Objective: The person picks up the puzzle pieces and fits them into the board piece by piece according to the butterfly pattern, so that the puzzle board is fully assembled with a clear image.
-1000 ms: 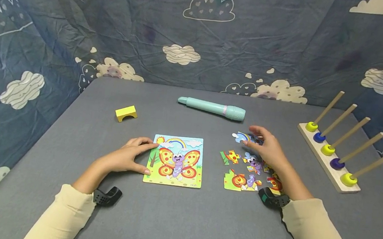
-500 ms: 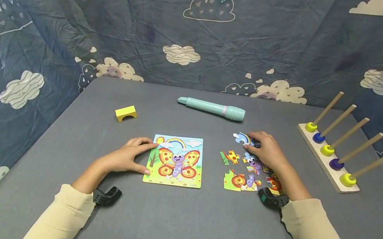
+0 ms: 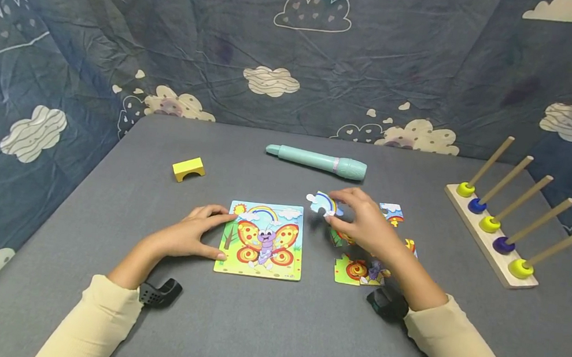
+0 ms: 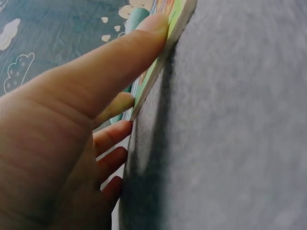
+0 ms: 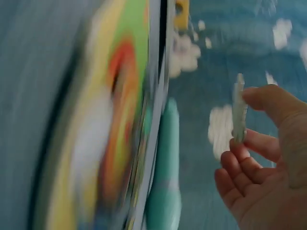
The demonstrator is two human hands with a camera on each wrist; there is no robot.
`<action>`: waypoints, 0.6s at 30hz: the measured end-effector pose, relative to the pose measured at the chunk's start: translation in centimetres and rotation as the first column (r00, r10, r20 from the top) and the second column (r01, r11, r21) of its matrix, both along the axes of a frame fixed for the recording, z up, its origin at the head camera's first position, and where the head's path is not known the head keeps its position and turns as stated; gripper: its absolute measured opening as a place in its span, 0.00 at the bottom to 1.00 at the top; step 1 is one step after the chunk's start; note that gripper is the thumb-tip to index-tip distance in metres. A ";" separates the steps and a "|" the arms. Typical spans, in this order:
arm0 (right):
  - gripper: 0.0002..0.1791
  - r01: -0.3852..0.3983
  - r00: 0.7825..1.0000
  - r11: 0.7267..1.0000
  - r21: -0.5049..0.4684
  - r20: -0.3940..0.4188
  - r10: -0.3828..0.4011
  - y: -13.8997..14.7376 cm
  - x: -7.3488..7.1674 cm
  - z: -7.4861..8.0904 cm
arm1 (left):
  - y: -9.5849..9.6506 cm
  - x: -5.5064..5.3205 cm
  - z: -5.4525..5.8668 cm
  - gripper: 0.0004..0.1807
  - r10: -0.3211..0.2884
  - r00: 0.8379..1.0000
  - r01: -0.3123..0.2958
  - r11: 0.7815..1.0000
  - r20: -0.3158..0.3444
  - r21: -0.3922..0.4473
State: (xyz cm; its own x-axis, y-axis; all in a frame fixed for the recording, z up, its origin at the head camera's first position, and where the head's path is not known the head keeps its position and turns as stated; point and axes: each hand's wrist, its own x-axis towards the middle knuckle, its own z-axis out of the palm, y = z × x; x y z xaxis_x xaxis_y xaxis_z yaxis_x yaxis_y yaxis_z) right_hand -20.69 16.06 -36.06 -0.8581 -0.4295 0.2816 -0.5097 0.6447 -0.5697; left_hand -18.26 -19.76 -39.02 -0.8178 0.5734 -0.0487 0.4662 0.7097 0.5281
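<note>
A square butterfly picture board [image 3: 265, 246] lies flat on the table in the head view. My left hand [image 3: 185, 236] rests along its left side, thumb and index fingertip on the edge. The left wrist view shows the thumb lying over the board's border [image 4: 180, 19] and the other fingers loosely bent beside it. Between thumb and fingers, my right hand [image 3: 367, 225] pinches a rainbow jigsaw piece [image 3: 322, 204], raised near the board's upper right corner. That piece [image 5: 239, 108] appears edge-on in the right wrist view. Beneath the right hand lie several jigsaw pieces [image 3: 349, 269], partly hidden.
A mint-green toy microphone [image 3: 314, 161] lies behind the board. To the back left stands a yellow arch block [image 3: 188, 169]. On the right is a wooden peg stand [image 3: 489, 237] with yellow and blue rings. One cloud-printed piece [image 3: 391, 211] lies right of my right hand.
My right hand has pinched the rainbow piece, lifted it off the table and carried it left toward the board. My left hand stays where it was.
</note>
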 end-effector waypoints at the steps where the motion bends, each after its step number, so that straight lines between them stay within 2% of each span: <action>1: 0.25 -0.019 1.000 1.000 -0.005 -0.012 0.019 -0.8 0.2 0.1 | 0.1 0.0 0.0 0.43 0.002 1.000 -0.002 1.000 -0.008 -0.008; 5: 0.25 -0.086 0.996 0.996 0.001 -0.030 0.086 -3.8 0.9 0.0 | 0.6 0.1 -0.2 0.39 -0.002 0.998 0.000 0.999 -0.056 -0.033; 9: 0.24 -0.139 0.990 0.989 0.047 -0.007 0.140 -6.2 0.7 -0.9 | 1.2 0.3 -0.2 0.36 0.013 0.995 -0.018 0.998 -0.101 -0.052; 14: 0.24 -0.157 0.988 0.979 0.127 0.022 0.155 -7.8 0.0 -2.4 | 1.9 0.4 -0.3 0.33 0.039 0.983 -0.059 0.993 -0.181 -0.103; 18: 0.24 -0.157 0.987 0.974 0.164 0.000 0.159 -8.5 -0.6 -2.9 | 2.4 0.5 -0.2 0.33 0.038 0.972 -0.071 0.988 -0.230 -0.134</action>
State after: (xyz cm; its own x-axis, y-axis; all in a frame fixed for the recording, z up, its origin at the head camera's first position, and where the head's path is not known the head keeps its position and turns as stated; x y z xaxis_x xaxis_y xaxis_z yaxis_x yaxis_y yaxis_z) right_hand -21.25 7.57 -38.99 -0.7726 -0.6003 0.2067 -0.6189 0.6394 -0.4562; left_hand -17.73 -17.36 -39.25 -0.8466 0.5283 0.0645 0.5207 0.7969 0.3065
